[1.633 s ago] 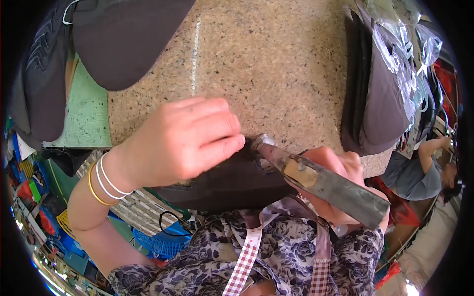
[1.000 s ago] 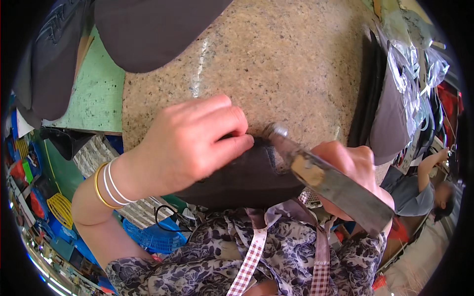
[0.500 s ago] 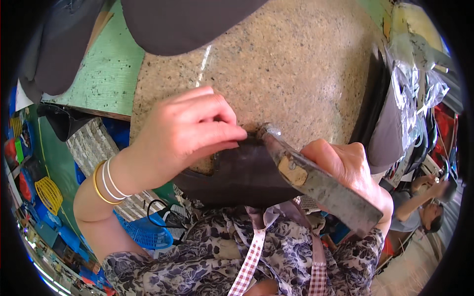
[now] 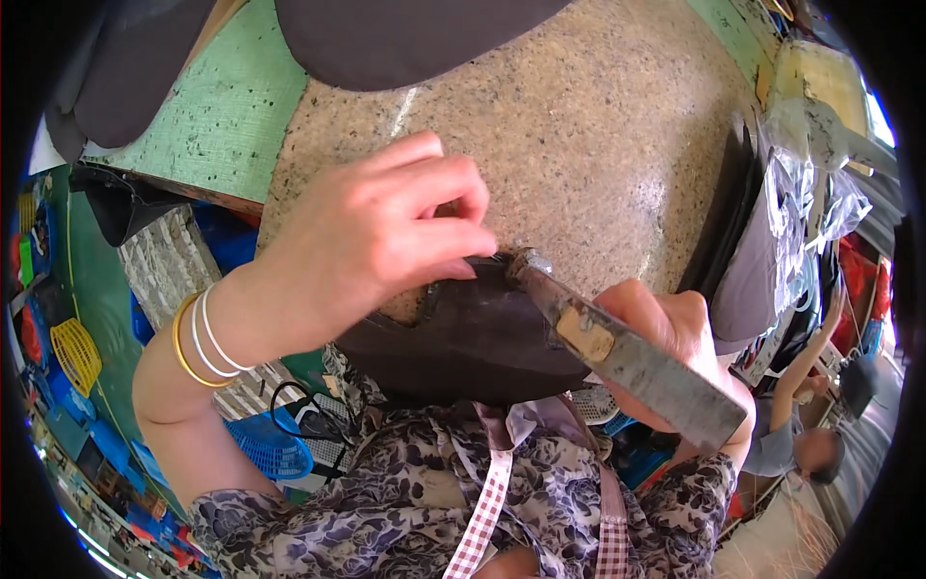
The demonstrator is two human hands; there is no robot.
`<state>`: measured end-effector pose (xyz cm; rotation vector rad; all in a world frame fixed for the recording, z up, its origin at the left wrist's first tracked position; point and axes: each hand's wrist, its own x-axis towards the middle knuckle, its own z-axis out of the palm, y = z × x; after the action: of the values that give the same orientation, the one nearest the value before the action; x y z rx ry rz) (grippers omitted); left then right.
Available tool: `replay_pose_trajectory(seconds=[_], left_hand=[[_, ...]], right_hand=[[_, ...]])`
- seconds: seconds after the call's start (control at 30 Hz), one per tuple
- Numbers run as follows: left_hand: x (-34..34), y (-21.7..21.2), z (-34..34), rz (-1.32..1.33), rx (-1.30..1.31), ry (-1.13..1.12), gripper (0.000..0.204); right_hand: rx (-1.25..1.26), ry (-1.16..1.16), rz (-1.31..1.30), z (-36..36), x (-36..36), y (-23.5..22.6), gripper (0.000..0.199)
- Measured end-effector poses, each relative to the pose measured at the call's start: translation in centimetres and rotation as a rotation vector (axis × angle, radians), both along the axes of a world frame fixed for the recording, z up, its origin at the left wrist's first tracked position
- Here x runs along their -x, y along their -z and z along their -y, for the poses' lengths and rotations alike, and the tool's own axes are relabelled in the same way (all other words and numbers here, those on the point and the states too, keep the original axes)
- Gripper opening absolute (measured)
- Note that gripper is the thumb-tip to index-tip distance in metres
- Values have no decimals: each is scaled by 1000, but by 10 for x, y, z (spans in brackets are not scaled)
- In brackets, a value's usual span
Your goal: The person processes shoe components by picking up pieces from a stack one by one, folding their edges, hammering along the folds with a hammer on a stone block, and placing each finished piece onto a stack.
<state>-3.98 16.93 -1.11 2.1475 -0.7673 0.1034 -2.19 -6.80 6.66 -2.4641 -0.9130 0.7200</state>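
A dark brown piece of leather-like sheet (image 4: 463,338) lies over the near edge of the speckled stone slab (image 4: 540,145), with a cut-out notch at its left. My left hand (image 4: 376,232) is closed in a pinch at the piece's far edge, thumb and forefinger pressed together there. My right hand (image 4: 666,328) grips a hammer (image 4: 656,372) with a long, worn metal head; the wooden handle's end shows in it. The hammer's narrow tip rests on or just above the piece's edge, right beside my left fingertips. Most of the handle is hidden.
Large dark insole-shaped pieces (image 4: 415,39) lie at the slab's far side, others (image 4: 135,77) on the green board (image 4: 222,116) at left. More dark pieces and clear plastic wrap (image 4: 786,198) stand at right. A blue basket (image 4: 270,444) is below left. Another person (image 4: 796,439) sits far right.
The whole view has shifted slightly. My left fingers have edged right along the piece's edge, and the hammer tip stays close by them. The person at right has a raised arm now.
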Motion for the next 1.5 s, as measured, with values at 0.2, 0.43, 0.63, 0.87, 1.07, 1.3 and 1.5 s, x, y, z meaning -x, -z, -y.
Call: replay_pose_trajectory(seconds=[0.2, 0.43, 0.63, 0.87, 1.07, 1.3, 1.5], left_hand=[[22, 0, 5, 137, -46, -139, 21], [36, -1, 11, 211, -108, -246, 17], [38, 7, 7, 20, 86, -280, 16], [52, 10, 8, 148, -111, -490, 24], [61, 9, 15, 243, -137, -388, 31], [61, 17, 16, 167, -32, -482, 32], [70, 13, 24, 287, -175, -663, 32]], right_hand=[[-6, -139, 55, -15, -8, -3, 16], [-56, -103, 55, -18, -10, -2, 18], [13, -138, 88, -17, -12, -2, 16], [69, -215, 63, -21, -15, -1, 17], [22, -136, 44, -28, -9, -5, 18], [-96, -111, -24, -18, -15, 4, 19], [27, -204, 58, -28, -17, 1, 19]])
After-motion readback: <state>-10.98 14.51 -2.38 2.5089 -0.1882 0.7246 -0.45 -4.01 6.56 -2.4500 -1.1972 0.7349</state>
